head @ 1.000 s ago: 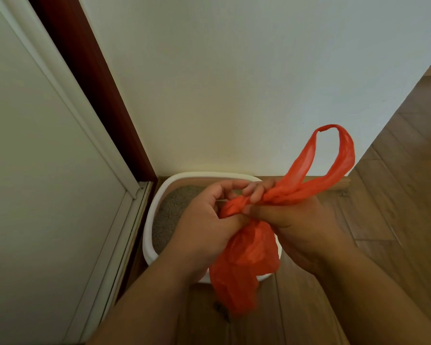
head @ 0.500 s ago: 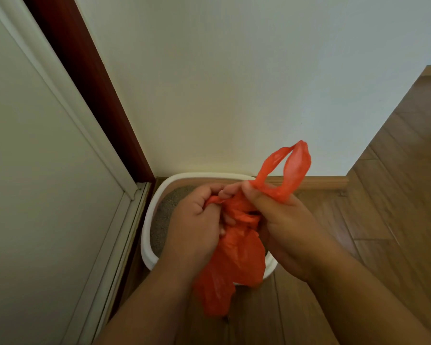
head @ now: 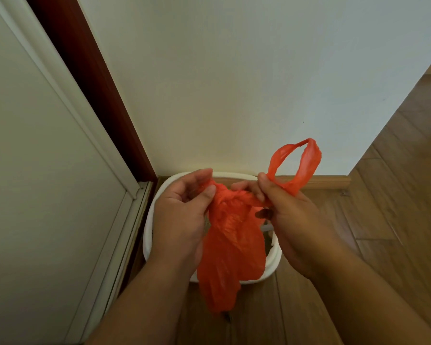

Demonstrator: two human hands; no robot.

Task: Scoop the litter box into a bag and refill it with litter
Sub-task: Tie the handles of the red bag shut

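Note:
An orange plastic bag [head: 232,250] hangs between my hands over the white litter box [head: 148,235], which stands on the floor against the wall. Its top is twisted into a knot between my hands. My left hand [head: 182,215] pinches the left side of the knot with thumb and fingers. My right hand [head: 289,215] grips the right side, and one bag handle loops up from it. Most of the litter box is hidden behind my hands and the bag.
A white wall [head: 234,83] stands right behind the box, with a wooden baseboard [head: 331,181] at its foot. A pale sliding door [head: 35,195] and dark red frame [head: 90,78] border the left. Wooden floor [head: 396,195] stretches to the right.
My hands have drawn apart, pulling the bag's twisted top tight between them. The handle loop has moved to the right and stands more upright.

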